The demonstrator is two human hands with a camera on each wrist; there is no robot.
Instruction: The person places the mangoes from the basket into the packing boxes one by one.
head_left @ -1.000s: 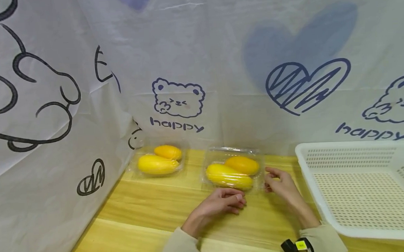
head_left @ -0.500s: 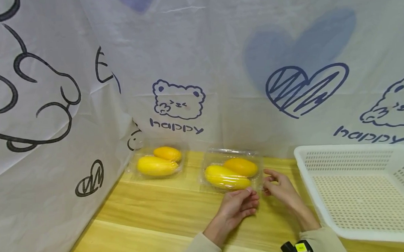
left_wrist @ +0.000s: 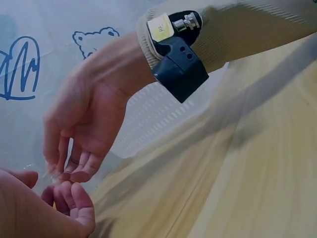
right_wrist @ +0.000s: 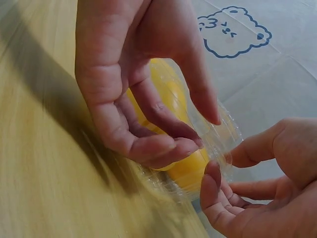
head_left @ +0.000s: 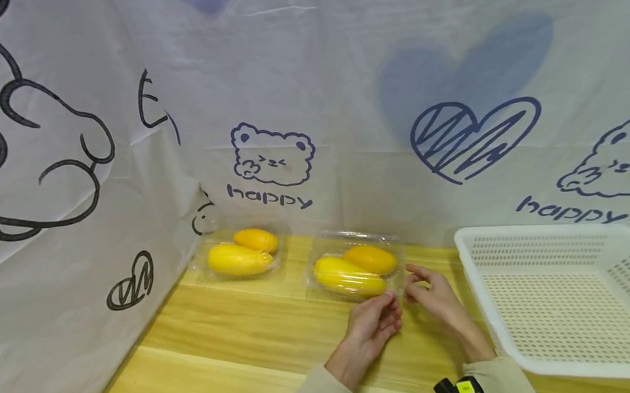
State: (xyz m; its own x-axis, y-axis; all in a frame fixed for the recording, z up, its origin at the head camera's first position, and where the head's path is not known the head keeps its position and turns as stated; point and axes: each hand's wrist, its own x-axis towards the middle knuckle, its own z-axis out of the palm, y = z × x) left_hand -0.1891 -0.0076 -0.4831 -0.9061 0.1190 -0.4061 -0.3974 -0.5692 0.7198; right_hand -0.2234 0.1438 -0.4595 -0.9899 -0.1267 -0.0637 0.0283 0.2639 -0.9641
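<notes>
A clear plastic clamshell box (head_left: pixel 356 236) stands at mid-table, holding a yellow oblong (head_left: pixel 345 277) and an orange oval (head_left: pixel 372 259), both fruit-like. At its front right corner, my left hand (head_left: pixel 370 323) pinches the rim between thumb and curled fingers. My right hand (head_left: pixel 432 291) grips the right edge of the same box. In the right wrist view, the left hand (right_wrist: pixel 133 84) comes from above and the right hand (right_wrist: pixel 277 183) lies lower right, with the box's thin rim (right_wrist: pixel 228 131) between them. The left wrist view mostly hides the box behind my hands.
A second clear plastic box (head_left: pixel 281 262) with similar yellow pieces sits to the left. On the right stands a white perforated basket (head_left: pixel 480 295). Printed white cloth (head_left: pixel 356 177) hangs behind and at the left of the wooden table (head_left: pixel 236 329).
My left hand has moved rightward from the box's front side to its front right corner. The right hand stays at the right edge, and the box remains in place.
</notes>
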